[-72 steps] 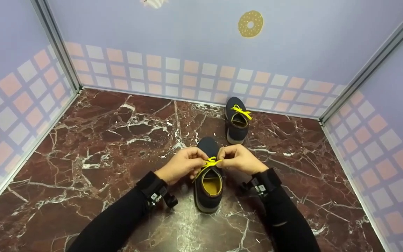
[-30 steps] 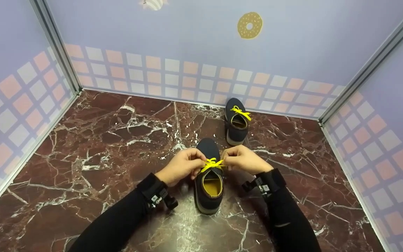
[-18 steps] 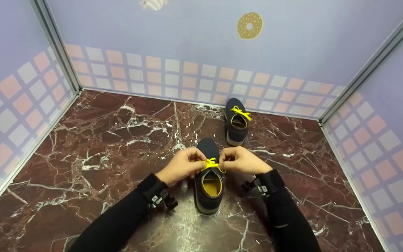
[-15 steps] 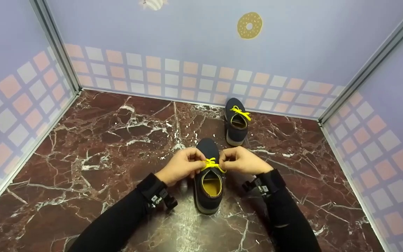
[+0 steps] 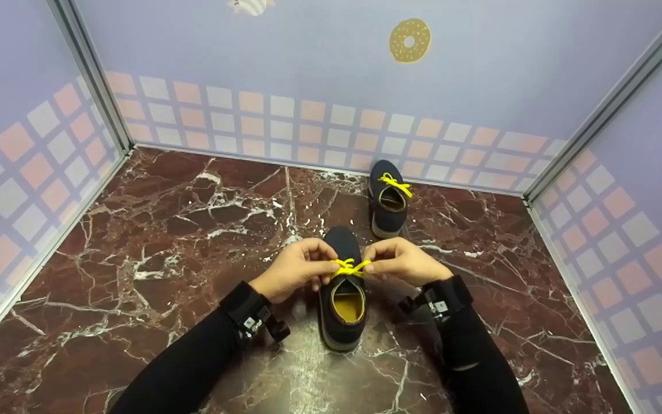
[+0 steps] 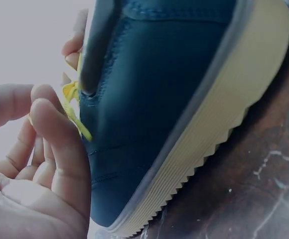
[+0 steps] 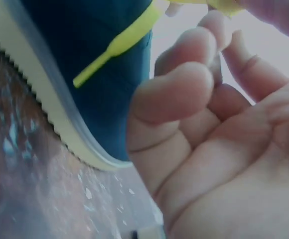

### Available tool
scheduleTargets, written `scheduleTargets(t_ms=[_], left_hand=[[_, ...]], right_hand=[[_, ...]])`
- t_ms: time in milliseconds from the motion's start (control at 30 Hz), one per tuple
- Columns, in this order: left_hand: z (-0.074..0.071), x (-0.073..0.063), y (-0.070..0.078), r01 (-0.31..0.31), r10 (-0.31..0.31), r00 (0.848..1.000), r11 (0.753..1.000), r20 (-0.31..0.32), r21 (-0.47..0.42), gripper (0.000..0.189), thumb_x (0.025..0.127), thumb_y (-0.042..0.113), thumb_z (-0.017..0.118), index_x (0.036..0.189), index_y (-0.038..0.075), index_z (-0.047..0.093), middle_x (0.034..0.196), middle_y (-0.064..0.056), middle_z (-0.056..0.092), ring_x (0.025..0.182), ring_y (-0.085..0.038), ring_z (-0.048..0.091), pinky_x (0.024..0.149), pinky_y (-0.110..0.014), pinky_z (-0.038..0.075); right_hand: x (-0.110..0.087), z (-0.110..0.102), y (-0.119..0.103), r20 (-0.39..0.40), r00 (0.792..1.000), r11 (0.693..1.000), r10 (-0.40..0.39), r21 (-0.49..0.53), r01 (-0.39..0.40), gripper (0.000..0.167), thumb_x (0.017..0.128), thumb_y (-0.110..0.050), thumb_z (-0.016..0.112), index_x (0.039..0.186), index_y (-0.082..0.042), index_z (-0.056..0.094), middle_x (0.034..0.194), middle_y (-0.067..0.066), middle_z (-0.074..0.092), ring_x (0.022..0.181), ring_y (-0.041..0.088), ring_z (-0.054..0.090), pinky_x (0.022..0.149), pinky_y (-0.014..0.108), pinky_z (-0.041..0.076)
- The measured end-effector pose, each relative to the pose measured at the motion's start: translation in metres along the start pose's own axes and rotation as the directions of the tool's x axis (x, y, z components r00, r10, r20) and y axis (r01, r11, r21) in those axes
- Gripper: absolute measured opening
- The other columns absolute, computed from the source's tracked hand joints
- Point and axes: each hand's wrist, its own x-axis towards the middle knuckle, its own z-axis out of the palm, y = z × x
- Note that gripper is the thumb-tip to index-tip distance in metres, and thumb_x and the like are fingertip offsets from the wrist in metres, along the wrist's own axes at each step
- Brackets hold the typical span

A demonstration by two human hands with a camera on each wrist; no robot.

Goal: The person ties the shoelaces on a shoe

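Observation:
A dark navy shoe with a yellow lining stands on the floor, toe pointing away from me. Across its top runs a yellow shoelace with a bow in it. My left hand pinches the lace on the left side between thumb and index finger. On the other side my right hand pinches the right part of the lace, pulled outward from the knot. In the right wrist view a loose lace end hangs down the shoe's side. The left wrist view has a short lace end below the left fingertips.
Beyond my right hand, near the back wall, stands a matching shoe with its yellow lace tied in a bow. The floor is dark red marble pattern with white veins. Lilac panels enclose it at the back, left and right.
My right hand has shifted slightly right, and the lace beside it now stretches up to its fingertips. My left hand keeps pinching its side, almost in place. Both shoes stay put.

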Motion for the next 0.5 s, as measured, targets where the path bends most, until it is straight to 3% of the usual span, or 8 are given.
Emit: scheduleTargets(t_ms=[67,200,367,500], left_hand=[[0.0,0.0,0.0,0.009,-0.008,1.0,0.998,0.016,-0.057,0.023,0.101,0.002,0.079,0.115,-0.012,0.067,0.087,-0.01,0.074,0.069,-0.016,0.069,0.054,-0.024,0.057],[0.0,0.0,0.0,0.031,-0.025,0.999,0.992,0.046,-0.124,0.009,0.106,0.004,0.073,0.11,-0.003,0.07,0.091,-0.011,0.074,0.073,-0.018,0.07,0.057,-0.024,0.059],[0.0,0.001,-0.003,0.042,-0.039,0.999,0.99,0.025,-0.135,0.005,0.107,0.002,0.07,0.103,0.004,0.072,0.088,-0.009,0.071,0.07,-0.016,0.067,0.058,-0.024,0.059],[0.001,0.001,-0.003,0.051,-0.049,0.999,0.99,0.015,-0.128,0.005,0.104,-0.002,0.071,0.109,-0.002,0.069,0.084,-0.007,0.069,0.068,-0.015,0.065,0.058,-0.024,0.059]], right_hand=[[0.001,0.0,0.004,0.027,0.999,0.995,-0.029,0.101,0.026,0.006,0.104,0.002,0.069,0.101,0.007,0.071,0.083,0.004,0.062,0.068,0.015,0.051,0.06,0.025,0.04],[0.001,0.001,0.01,0.053,0.998,0.974,-0.032,0.227,0.02,0.011,0.108,-0.001,0.066,0.1,-0.004,0.074,0.083,0.005,0.061,0.069,0.018,0.05,0.063,0.026,0.043],[0.004,0.004,0.012,0.02,0.999,0.975,0.046,0.215,-0.049,0.021,0.111,-0.009,0.064,0.091,-0.005,0.07,0.08,0.003,0.062,0.067,0.015,0.054,0.065,0.024,0.047],[0.006,0.006,0.013,0.005,0.997,0.979,0.078,0.189,-0.078,0.026,0.11,-0.005,0.06,0.086,-0.005,0.068,0.078,0.001,0.062,0.065,0.013,0.055,0.064,0.024,0.048]])
